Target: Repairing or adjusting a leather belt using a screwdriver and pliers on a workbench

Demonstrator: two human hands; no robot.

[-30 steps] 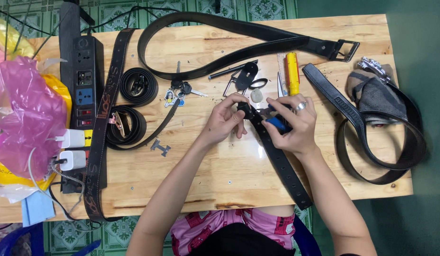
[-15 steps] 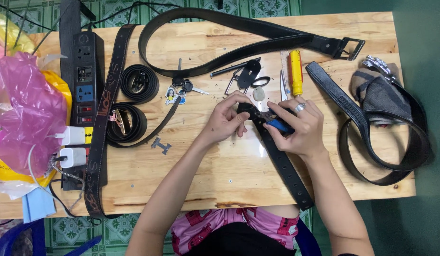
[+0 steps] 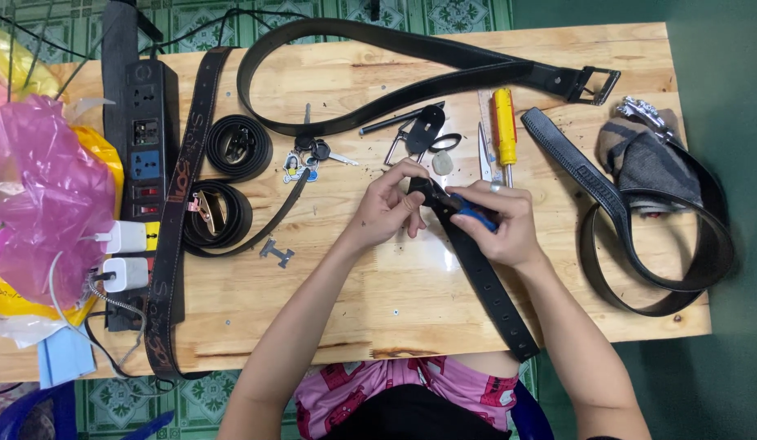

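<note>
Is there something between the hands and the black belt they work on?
Nothing visible does. The left hand pinches the end of the belt directly, and the right hand rests on the belt while gripping a blue-handled tool against it. Scissors and screwdriver lie apart, farther up the table.

The left hand (image 3: pixel 387 208) now curls tighter over the belt (image 3: pixel 476 265) end, and the right hand (image 3: pixel 501 224) sits slightly nearer.
</note>
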